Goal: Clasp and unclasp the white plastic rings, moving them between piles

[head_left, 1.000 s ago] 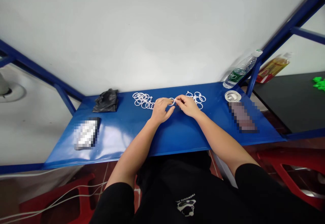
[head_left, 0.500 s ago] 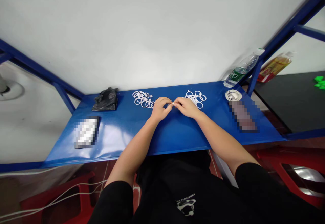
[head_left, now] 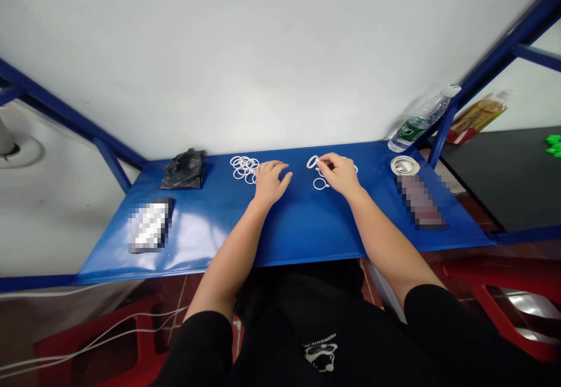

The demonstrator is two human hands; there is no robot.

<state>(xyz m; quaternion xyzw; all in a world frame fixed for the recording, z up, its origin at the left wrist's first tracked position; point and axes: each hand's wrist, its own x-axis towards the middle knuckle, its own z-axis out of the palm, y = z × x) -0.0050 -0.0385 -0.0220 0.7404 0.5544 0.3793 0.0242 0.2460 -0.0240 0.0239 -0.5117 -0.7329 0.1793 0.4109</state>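
My left hand [head_left: 272, 182] is open, thumb apart from the fingers, with nothing in its grasp. It hovers beside the left heap of thin white rings [head_left: 243, 165] and hides part of it. A white ring [head_left: 312, 162] is pinched between the thumb and fingers of my right hand [head_left: 337, 172]. Another loose white ring [head_left: 321, 184], with a small tab on its edge, lies on the blue tabletop [head_left: 302, 223] just below that hand. More rings of the right heap are partly covered by my right hand.
At the left are a crumpled black plastic bag [head_left: 183, 169] and a blurred-out flat item [head_left: 151, 225]. On the right stand a leaning water bottle [head_left: 414, 127], a coiled white strap [head_left: 404, 165] and another blurred item [head_left: 421, 201]. A pale wall [head_left: 263, 59] rises behind the table.
My hands have parted from their meeting point in the middle. The left has opened; the right has moved right and up to the right heap and now holds a ring there.
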